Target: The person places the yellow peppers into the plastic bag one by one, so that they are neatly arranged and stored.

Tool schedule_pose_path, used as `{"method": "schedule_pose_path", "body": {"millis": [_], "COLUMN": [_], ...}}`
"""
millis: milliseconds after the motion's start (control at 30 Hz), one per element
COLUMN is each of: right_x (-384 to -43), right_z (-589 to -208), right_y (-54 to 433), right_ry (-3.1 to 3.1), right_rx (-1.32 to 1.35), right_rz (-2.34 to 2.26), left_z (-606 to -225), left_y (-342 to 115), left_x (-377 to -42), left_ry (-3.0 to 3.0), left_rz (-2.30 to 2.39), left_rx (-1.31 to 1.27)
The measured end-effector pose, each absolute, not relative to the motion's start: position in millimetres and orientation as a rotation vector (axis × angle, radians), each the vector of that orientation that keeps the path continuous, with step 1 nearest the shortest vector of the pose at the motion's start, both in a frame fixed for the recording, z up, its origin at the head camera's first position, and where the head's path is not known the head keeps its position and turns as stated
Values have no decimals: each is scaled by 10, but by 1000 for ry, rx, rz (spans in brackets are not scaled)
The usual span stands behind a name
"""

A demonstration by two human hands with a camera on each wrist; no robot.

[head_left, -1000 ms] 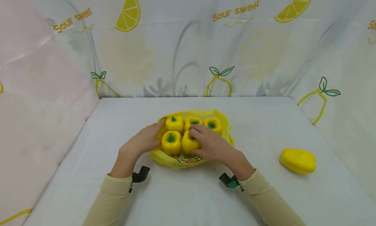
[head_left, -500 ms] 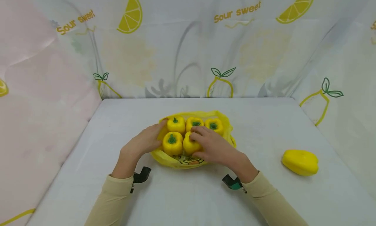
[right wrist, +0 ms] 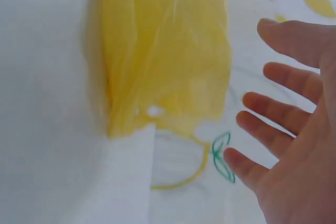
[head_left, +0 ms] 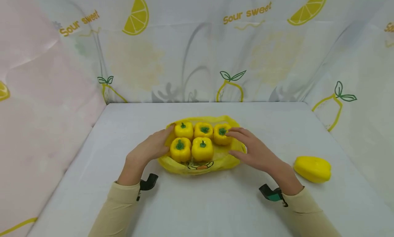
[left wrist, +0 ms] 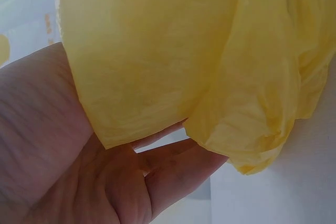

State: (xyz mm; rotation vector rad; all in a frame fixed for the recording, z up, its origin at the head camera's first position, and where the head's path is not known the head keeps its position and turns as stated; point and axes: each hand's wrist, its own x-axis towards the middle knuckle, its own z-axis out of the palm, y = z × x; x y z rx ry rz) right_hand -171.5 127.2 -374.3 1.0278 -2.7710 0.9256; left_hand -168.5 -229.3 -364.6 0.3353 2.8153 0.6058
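Note:
A yellow plastic bag (head_left: 227,163) lies opened out on the table. Inside it several yellow bell peppers (head_left: 202,150) stand in two rows, stems upward. My left hand (head_left: 151,146) holds the bag's left side; in the left wrist view, bag film (left wrist: 157,66) hides part of its fingers. Over the bag's right rim, my right hand (head_left: 253,149) hovers with fingers spread and nothing in it. Its fingertips appear in front of the rear right pepper (head_left: 221,137); whether they touch is unclear. Another yellow bell pepper (head_left: 312,169) lies on its side outside the bag, at right.
The white table (head_left: 197,206) spreads around the bag. Behind it and at both sides hangs a white cloth (head_left: 197,42) printed with lemons and lettering. Each wrist carries a small dark camera mount (head_left: 271,192).
My right hand has let go of the front right pepper in the bag and moved right, to the bag's rim. That pepper now stands upright with its stem showing. My left hand stays put.

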Motion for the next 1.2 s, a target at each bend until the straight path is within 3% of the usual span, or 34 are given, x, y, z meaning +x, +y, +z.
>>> {"method": "schedule_pose_path", "body": {"millis": [667, 1200], "right_x": [-1516, -1283], "right_z": [-3693, -3956], "right_y": [3035, 3288], "right_ry": [-3266, -3213], "right_rx": [284, 45], "right_rz": [782, 822], "left_z": [-3662, -3672], "left_y": [-2300, -2292], "left_x": [-1702, -1713], "left_ry": [2810, 2823], "left_rz": [598, 616], "left_rx": [312, 354]}}
